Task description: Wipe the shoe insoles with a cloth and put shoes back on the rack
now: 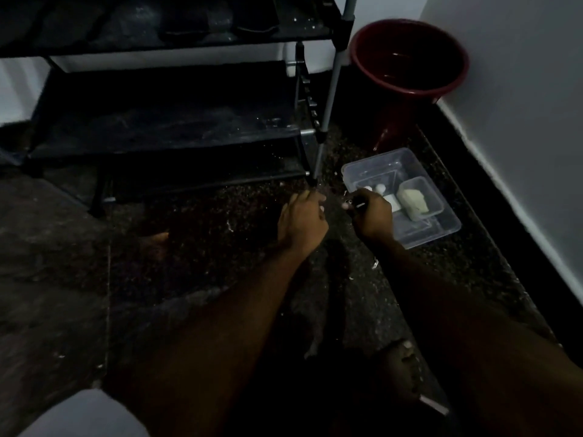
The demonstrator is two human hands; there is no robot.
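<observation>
Left hand (302,219): fingers curled, just below the rack's front right foot; contents cannot be determined.
Right hand (373,216): fingers clamped on a small dark object (358,203), at the clear tub's near edge.
Rack (170,129): on the floor (220,247), directly ahead of both hands.
Clear tub (441,230): right of the rack.

A red bucket (394,119) stands behind a clear plastic container (426,235), near the wall (520,89).

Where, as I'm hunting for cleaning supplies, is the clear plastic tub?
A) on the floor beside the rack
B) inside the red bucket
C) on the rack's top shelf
A: the clear plastic tub rests on the floor right of the rack, nearer the camera than the red bucket.
</observation>
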